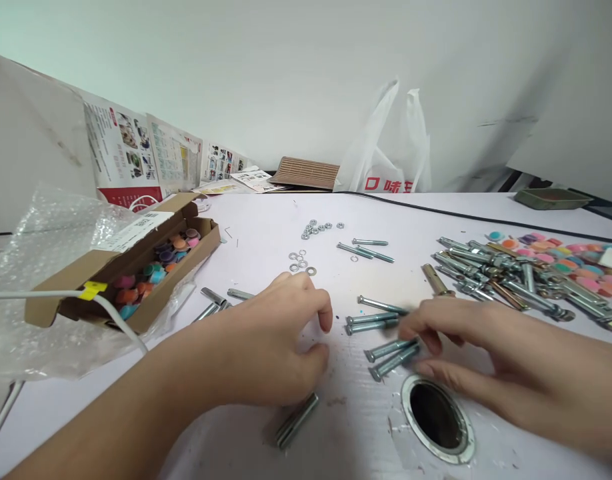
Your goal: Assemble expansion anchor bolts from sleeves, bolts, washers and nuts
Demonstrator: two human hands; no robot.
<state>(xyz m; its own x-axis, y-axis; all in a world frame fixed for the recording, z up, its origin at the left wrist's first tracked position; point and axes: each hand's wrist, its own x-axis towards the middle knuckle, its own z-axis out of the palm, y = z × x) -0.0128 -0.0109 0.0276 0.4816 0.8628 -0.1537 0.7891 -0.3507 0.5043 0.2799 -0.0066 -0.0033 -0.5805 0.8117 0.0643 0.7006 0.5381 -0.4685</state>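
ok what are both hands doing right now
left hand: loosely curled, open, nothing visible in it
right hand: fingertips pinched on two bolts

Loose bolts, washers, cardboard box on white table.

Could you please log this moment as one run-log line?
left hand: curled on table, by washers | right hand: touching bolts | box of caps: left | bolt pile: right

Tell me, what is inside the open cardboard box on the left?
The cardboard box holds small round coloured caps: pink, orange, blue, purple. Its labelled flap and near wall hide the rest.
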